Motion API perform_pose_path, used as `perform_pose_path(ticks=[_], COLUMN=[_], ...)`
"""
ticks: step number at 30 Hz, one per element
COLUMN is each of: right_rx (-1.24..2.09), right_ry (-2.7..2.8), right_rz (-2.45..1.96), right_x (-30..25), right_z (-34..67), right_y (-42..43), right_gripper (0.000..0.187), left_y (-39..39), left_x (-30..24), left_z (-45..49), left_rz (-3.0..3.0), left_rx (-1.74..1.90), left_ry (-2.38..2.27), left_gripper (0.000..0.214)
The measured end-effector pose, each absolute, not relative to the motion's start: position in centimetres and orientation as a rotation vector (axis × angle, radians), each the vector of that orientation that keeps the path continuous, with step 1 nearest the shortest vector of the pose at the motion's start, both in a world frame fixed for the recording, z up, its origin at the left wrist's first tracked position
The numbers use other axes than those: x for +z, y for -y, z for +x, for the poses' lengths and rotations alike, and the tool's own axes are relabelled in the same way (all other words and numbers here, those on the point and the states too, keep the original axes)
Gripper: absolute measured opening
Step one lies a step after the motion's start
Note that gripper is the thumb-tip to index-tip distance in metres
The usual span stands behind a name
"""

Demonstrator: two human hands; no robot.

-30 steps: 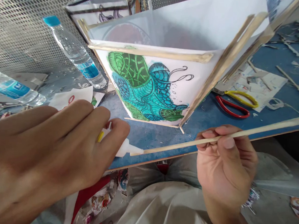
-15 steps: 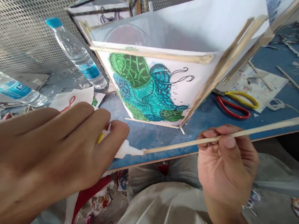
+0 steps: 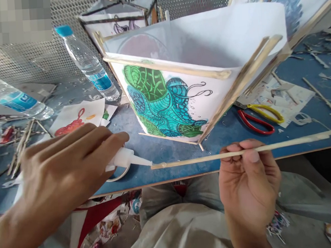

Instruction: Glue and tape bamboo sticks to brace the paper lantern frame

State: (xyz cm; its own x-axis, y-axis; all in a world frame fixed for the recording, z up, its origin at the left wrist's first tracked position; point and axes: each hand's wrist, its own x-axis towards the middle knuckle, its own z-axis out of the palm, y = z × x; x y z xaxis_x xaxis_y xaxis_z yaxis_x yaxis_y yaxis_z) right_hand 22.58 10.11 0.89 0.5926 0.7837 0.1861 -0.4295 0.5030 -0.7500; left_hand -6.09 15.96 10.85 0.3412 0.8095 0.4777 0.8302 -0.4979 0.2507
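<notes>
My left hand (image 3: 69, 163) is closed round a small white glue bottle (image 3: 125, 159), its pointed nozzle right at the left end of a long thin bamboo stick (image 3: 281, 144). My right hand (image 3: 249, 178) pinches that stick near its middle and holds it level over the front edge of the blue table (image 3: 167, 148). Just behind the stick stands a paper lantern frame (image 3: 179, 78) of bamboo strips, with a green and teal painted panel facing me.
Two water bottles (image 3: 87, 63) (image 3: 15, 101) stand and lie at the back left before a perforated metal screen. Red and yellow scissors (image 3: 258, 114) lie right of the lantern. A painted paper sheet (image 3: 75, 116), loose sticks and scraps litter the table. More lanterns stand behind.
My left hand has pulled back to the left and lower, showing more of the glue bottle. The nozzle stays at the stick's left end. My right hand holds the stick almost still.
</notes>
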Motion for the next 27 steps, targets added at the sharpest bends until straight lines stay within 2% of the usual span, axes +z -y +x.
perform_pose_path(ticks=[3, 7, 10, 15, 20, 27], right_rx=[0.759, 0.727, 0.744, 0.768, 0.784, 0.800], right_ry=[0.517, 0.448, 0.434, 0.433, 0.471, 0.465], right_rz=[-0.716, -0.713, -0.712, -0.742, -0.754, -0.775], right_x=[1.0, 1.2, 1.2, 1.1, 0.8, 0.7], right_z=[22.7, 22.8, 22.8, 22.4, 22.2, 21.5], right_y=[-10.1, -10.3, -10.7, -11.0, -11.0, -11.4], right_gripper=[0.005, 0.014, 0.018, 0.020, 0.019, 0.022], left_y=[-15.5, -14.9, -15.5, -18.5, -21.0, -24.5], left_x=[8.6, 5.1, 3.2, 2.3, 2.5, 1.9], left_z=[-6.1, -7.5, -10.0, -15.7, -19.2, -15.0], left_rz=[-2.624, -2.707, -2.632, -2.089, -1.798, -2.241], left_rx=[-0.775, -0.954, -1.218, -1.717, -1.870, -1.613], left_ry=[1.444, 1.734, 1.995, 2.339, 2.492, 2.450], left_gripper=[0.029, 0.043, 0.037, 0.053, 0.045, 0.032])
